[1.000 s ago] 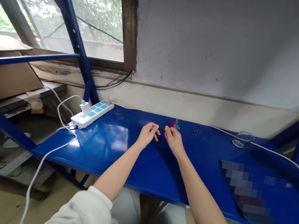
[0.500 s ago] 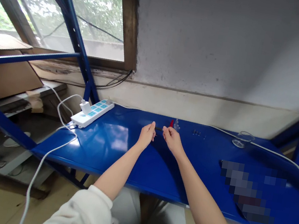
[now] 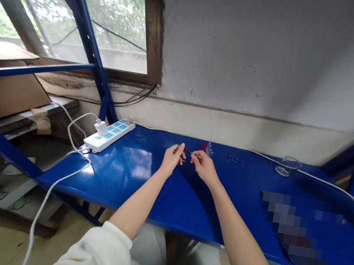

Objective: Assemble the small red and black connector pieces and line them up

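Observation:
My left hand [image 3: 172, 158] and my right hand [image 3: 203, 164] meet above the blue metal table [image 3: 142, 176], near its far edge. Both are closed in a pinch on a thin dark rod-like piece [image 3: 188, 152] that spans the gap between them. Just behind my right hand lie a small red part [image 3: 203, 146] and a small clear plastic piece [image 3: 209, 148]. What the dark piece is exactly is too small to tell.
A white power strip [image 3: 110, 135] with a plugged-in charger and white cable sits at the table's far left corner. Tiny dark parts [image 3: 232, 158] and clear round lids [image 3: 285, 166] lie at the back right. A white cable [image 3: 322, 181] runs along the wall. Blue shelf struts stand left.
My two hands have shifted slightly and drawn a little closer together, still pinching the thin dark piece. Nothing else on the table has moved.

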Motion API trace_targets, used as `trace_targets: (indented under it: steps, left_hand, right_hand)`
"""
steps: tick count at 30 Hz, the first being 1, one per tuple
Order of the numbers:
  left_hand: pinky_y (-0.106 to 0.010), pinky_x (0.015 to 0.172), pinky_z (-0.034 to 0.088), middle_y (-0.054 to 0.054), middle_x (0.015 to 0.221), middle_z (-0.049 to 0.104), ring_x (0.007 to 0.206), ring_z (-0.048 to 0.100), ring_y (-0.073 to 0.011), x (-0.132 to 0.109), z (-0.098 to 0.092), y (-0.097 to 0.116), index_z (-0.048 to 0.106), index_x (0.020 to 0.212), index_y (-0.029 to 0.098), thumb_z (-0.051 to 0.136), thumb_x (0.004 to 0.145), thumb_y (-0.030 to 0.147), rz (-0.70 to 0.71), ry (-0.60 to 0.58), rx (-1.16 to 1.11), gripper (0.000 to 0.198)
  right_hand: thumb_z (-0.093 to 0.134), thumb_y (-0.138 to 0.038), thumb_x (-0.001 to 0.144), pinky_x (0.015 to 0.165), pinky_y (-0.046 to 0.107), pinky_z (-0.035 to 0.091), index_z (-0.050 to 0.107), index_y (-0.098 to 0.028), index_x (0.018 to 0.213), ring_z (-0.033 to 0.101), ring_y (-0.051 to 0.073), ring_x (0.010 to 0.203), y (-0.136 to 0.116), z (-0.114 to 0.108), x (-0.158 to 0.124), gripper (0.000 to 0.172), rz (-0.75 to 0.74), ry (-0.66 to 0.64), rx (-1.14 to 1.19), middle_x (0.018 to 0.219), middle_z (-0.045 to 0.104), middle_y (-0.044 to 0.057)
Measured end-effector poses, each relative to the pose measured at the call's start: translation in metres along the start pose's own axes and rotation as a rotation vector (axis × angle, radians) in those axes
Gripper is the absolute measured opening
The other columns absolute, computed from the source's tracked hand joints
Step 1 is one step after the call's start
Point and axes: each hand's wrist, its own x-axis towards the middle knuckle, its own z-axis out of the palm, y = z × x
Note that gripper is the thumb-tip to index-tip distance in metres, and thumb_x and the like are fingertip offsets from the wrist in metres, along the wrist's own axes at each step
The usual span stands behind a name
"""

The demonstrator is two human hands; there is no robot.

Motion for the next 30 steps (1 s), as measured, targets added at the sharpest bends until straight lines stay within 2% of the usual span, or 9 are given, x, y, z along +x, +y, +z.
trace_targets:
  steps: [3,5,8,11,13,16,20,25,30]
  left_hand:
    - [-0.018,0.036,0.031,0.000,0.066,0.058,0.039,0.048,-0.0053,-0.001,0.001,0.002,0.057,0.085,0.014,0.056,0.071,0.049,-0.027,-0.098,-0.049,0.037]
    - [-0.018,0.036,0.031,-0.001,0.068,0.059,0.040,0.048,-0.0055,0.000,0.001,0.003,0.057,0.086,0.014,0.060,0.068,0.046,-0.028,-0.105,-0.072,0.036]
    - [-0.018,0.036,0.030,0.000,0.067,0.057,0.039,0.046,-0.0045,0.004,-0.002,0.004,0.054,0.076,0.015,0.060,0.067,0.045,-0.013,0.042,-0.095,0.032]
    - [-0.017,0.036,0.030,0.001,0.066,0.056,0.042,0.045,-0.0042,0.006,-0.003,0.001,0.052,0.072,0.015,0.059,0.068,0.044,-0.001,0.163,-0.087,0.030]
    - [-0.017,0.040,0.033,0.000,0.065,0.057,0.046,0.047,-0.0055,0.004,0.000,-0.005,0.054,0.073,0.015,0.060,0.068,0.042,0.015,0.140,-0.022,0.028]
    - [-0.020,0.050,0.040,-0.001,0.063,0.058,0.053,0.051,-0.0084,0.000,0.010,-0.017,0.058,0.074,0.015,0.062,0.066,0.037,0.076,0.002,0.180,0.024]
    - [-0.024,0.058,0.041,-0.002,0.064,0.061,0.057,0.053,-0.0111,0.000,0.027,-0.028,0.062,0.072,0.016,0.063,0.064,0.032,0.106,-0.131,0.468,0.018]
    - [-0.025,0.056,0.039,-0.002,0.063,0.060,0.056,0.052,-0.0125,0.010,0.046,-0.027,0.062,0.068,0.017,0.061,0.066,0.031,0.146,-0.093,0.612,0.013]
    - [-0.026,0.058,0.039,-0.002,0.061,0.057,0.057,0.051,-0.0145,0.011,0.061,-0.033,0.059,0.064,0.019,0.060,0.068,0.026,0.199,-0.052,0.792,0.009]
  right_hand:
    - [0.044,-0.037,0.080,0.054,0.024,0.042,0.052,-0.018,0.088,0.053,0.011,0.054,0.001,-0.002,0.001,0.022,0.002,0.004,-0.037,0.069,0.061,0.001]
    - [0.044,-0.034,0.080,0.058,0.024,0.042,0.054,-0.018,0.087,0.054,0.011,0.057,0.000,-0.005,0.001,0.020,0.009,-0.026,-0.091,0.071,0.062,0.002]
    - [0.051,-0.028,0.075,0.063,0.025,0.042,0.059,-0.018,0.079,0.056,0.012,0.064,-0.003,-0.015,0.000,0.014,0.031,-0.123,-0.285,0.076,0.063,0.004]
    - [0.057,-0.024,0.070,0.061,0.023,0.040,0.063,-0.018,0.072,0.056,0.013,0.064,-0.003,-0.033,-0.003,0.009,0.145,-0.215,-0.439,0.073,0.064,0.004]
    - [0.058,-0.024,0.069,0.059,0.022,0.040,0.063,-0.017,0.073,0.057,0.013,0.064,-0.001,-0.045,-0.005,0.009,0.254,-0.187,-0.463,0.072,0.064,0.004]
    - [0.058,-0.022,0.068,0.058,0.022,0.040,0.062,-0.016,0.076,0.059,0.015,0.068,0.007,-0.058,-0.006,0.010,0.385,-0.101,-0.511,0.074,0.065,0.006]
    - [0.057,-0.024,0.069,0.059,0.024,0.040,0.062,-0.017,0.077,0.061,0.018,0.075,0.019,-0.059,-0.005,0.012,0.473,-0.019,-0.629,0.076,0.065,0.007]
    - [0.054,-0.033,0.073,0.061,0.026,0.040,0.063,-0.019,0.083,0.061,0.021,0.080,0.023,-0.050,-0.004,0.019,0.505,0.043,-0.730,0.083,0.065,0.009]
    - [0.051,-0.037,0.076,0.063,0.029,0.042,0.062,-0.021,0.089,0.061,0.024,0.083,0.020,-0.046,-0.006,0.024,0.527,0.064,-0.765,0.088,0.065,0.009]
